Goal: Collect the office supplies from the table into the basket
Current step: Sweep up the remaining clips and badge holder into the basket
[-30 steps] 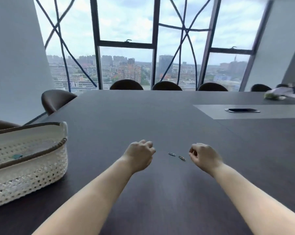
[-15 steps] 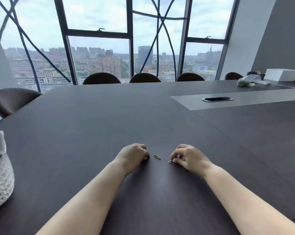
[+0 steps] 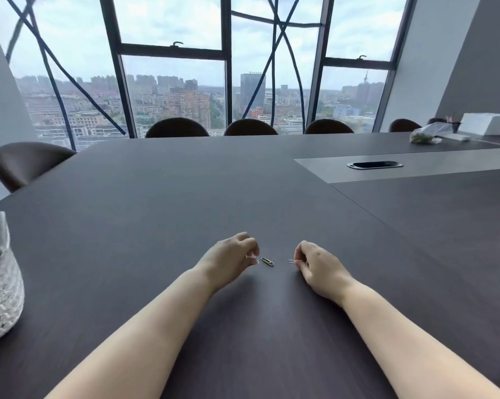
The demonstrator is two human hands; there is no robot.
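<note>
A small dark-gold paper clip point(image 3: 267, 261) lies flat on the dark table point(image 3: 185, 197) between my hands. My right hand point(image 3: 317, 264) pinches a silver paper clip point(image 3: 291, 261) between thumb and forefinger, just at the table surface. My left hand point(image 3: 231, 260) hovers just left of the gold clip with its fingertips drawn together. I cannot tell whether anything is inside them. The white woven basket point(image 3: 1, 283) stands at the far left edge, only partly in view, well away from both hands.
Dark chairs point(image 3: 27, 162) line the table's far and left sides. A grey inset panel with a black cable slot point(image 3: 374, 165) lies at the right. A plastic bag point(image 3: 428, 133) and a white box point(image 3: 487, 123) sit at the far right corner.
My view has swung right, so the basket slid to the left edge. My right hand reached the right-hand clip and closed on it. My left hand moved closer to the other clip.
</note>
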